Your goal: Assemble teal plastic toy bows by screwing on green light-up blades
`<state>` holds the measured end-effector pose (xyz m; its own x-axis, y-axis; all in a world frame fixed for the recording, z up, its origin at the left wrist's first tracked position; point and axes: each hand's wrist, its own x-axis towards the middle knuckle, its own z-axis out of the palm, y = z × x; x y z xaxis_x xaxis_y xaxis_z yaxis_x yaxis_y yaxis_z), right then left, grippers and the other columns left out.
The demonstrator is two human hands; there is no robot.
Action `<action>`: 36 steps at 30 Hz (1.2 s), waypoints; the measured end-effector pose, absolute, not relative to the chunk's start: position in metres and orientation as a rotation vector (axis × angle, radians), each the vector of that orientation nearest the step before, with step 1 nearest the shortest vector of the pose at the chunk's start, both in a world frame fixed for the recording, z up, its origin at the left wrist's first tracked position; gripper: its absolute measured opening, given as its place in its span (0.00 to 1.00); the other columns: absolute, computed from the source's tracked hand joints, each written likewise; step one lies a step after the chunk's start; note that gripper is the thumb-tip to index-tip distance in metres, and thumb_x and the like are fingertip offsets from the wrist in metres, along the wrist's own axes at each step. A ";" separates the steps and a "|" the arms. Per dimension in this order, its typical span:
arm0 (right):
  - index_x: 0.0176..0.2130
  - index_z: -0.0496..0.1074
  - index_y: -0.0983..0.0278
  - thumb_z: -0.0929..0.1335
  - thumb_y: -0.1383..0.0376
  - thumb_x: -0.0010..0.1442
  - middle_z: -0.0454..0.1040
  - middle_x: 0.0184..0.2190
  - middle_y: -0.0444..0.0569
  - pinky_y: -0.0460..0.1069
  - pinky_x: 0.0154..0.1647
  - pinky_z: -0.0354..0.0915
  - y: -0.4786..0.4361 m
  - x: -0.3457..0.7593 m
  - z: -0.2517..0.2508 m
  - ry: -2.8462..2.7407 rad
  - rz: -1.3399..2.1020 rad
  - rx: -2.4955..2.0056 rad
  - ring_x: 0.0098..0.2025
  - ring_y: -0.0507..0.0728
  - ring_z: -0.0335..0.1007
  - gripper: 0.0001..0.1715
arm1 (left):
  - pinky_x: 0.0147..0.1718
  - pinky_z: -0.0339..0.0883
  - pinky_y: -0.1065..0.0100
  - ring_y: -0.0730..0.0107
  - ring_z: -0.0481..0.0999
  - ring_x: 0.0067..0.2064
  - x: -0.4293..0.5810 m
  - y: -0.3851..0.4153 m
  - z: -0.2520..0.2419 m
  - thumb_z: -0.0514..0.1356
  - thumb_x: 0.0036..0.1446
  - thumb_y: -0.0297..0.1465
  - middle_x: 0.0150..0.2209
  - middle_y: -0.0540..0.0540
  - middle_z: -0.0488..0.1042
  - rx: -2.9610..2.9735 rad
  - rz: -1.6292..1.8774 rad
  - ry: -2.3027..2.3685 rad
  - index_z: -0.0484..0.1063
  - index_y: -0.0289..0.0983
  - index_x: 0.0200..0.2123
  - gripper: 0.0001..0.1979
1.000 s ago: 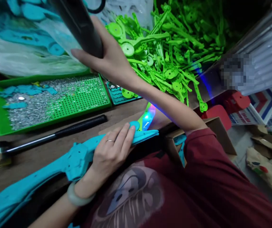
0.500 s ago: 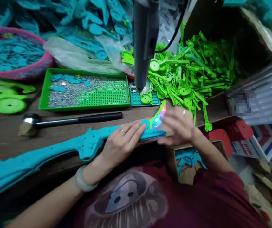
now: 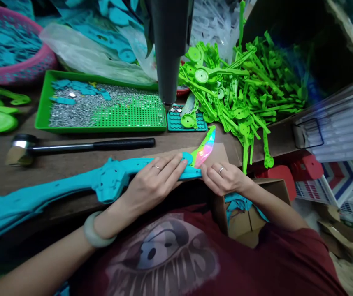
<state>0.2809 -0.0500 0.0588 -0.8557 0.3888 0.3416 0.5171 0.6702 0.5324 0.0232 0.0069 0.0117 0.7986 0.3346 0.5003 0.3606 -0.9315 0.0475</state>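
A long blue plastic toy part, shaped like a rifle, lies along the table's front edge. My left hand is wrapped over its right section, fingers together and pressing down on it. My right hand is closed in a pinch at the blue part's right tip; the fingertips hide what lies between them. Between the hands, a curved green plastic piece with a shiny rainbow face sticks up from the blue part, beside a round blue disc.
A hammer lies behind the blue part. Beyond it stand a green tray of small metal pins and a small teal tray. A dark upright post comes down centrally. Green parts are heaped right; a cardboard box is below.
My right hand has come down and left from beside the green piece, its spread fingers closing at the blue part's tip. My left hand stays on the blue part. The view has shifted slightly.
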 end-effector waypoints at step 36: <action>0.65 0.63 0.58 0.64 0.48 0.65 0.71 0.57 0.59 0.62 0.48 0.74 0.085 0.272 0.066 -1.662 0.196 -1.054 0.57 0.69 0.73 0.34 | 0.59 0.72 0.50 0.52 0.74 0.61 -0.066 -0.006 0.056 0.57 0.66 0.23 0.54 0.34 0.78 -2.833 -1.054 -0.949 0.73 0.31 0.48 0.09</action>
